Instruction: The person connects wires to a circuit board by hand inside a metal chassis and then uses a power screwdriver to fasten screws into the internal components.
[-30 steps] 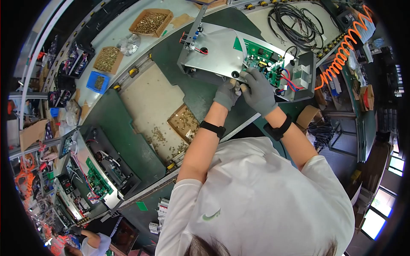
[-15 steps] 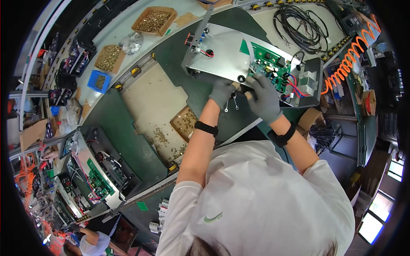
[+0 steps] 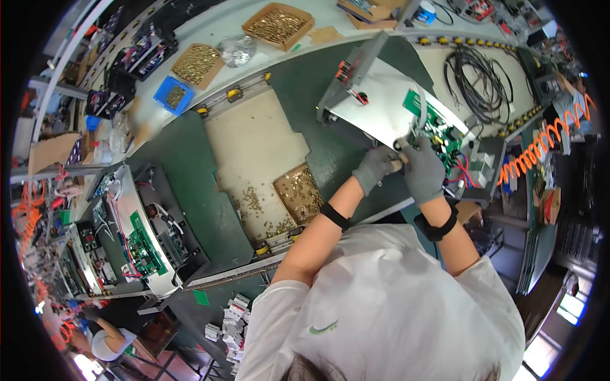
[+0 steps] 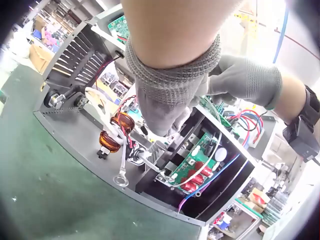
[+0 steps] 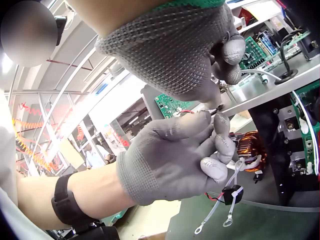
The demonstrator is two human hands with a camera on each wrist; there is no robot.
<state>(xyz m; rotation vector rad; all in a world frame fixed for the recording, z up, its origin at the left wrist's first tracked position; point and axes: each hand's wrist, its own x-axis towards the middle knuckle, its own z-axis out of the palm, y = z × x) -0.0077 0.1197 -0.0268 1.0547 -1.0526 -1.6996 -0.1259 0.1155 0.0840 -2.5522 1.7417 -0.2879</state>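
Observation:
Both hands wear grey gloves and meet at the near edge of the metal plate [image 3: 372, 101] on an electronics chassis. My left hand [image 3: 376, 170] is at the plate's underside; in the right wrist view its thumb and forefinger pinch a small dark piece [image 5: 217, 109]. My right hand [image 3: 424, 170] comes from above with curled fingers, its tips right beside the left's; what lies inside them is hidden. Near the left fingers hang pale leads with ring terminals [image 5: 199, 229] and a copper-wound coil [image 5: 251, 146]. A green circuit board [image 3: 448, 145] sits on the plate beside the right hand.
Trays of brass hardware [image 3: 277, 25] and a blue bin [image 3: 173, 95] stand along the far side. A box of small parts [image 3: 297, 193] lies left, loose pieces beside it. A coiled black cable [image 3: 480, 82] lies beyond the chassis; another open chassis [image 3: 143, 228] stands far left.
The head view has turned, shifting the bench right and down in the picture. Half a second ago the hands were further apart with ring-terminal leads showing between them; now they meet at the plate edge.

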